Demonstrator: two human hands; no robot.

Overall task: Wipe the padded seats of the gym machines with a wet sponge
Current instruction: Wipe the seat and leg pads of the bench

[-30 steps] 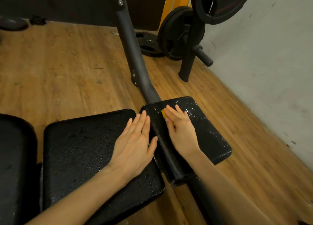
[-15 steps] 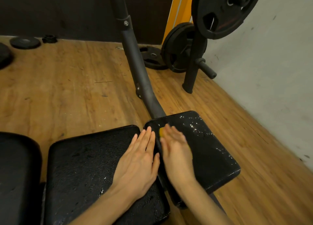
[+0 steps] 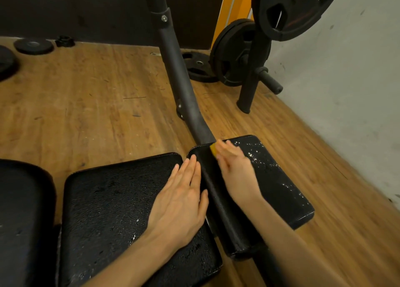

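Observation:
Two black padded seats lie side by side. My left hand rests flat, fingers straight, on the right edge of the larger pad, which shows small water drops. My right hand presses a yellow sponge onto the far end of the smaller, wetter pad. The fingers lie straight over the sponge, so only its yellow corner shows. This hand is motion-blurred.
A black machine arm rises from between the pads. Weight plates hang on a rack at the back right, with others flat on the wooden floor. A grey wall runs along the right. Another black pad lies at left.
My right hand has slid the sponge forward along the small pad to its far edge. The left hand has stayed in place. The camera has tilted up a little.

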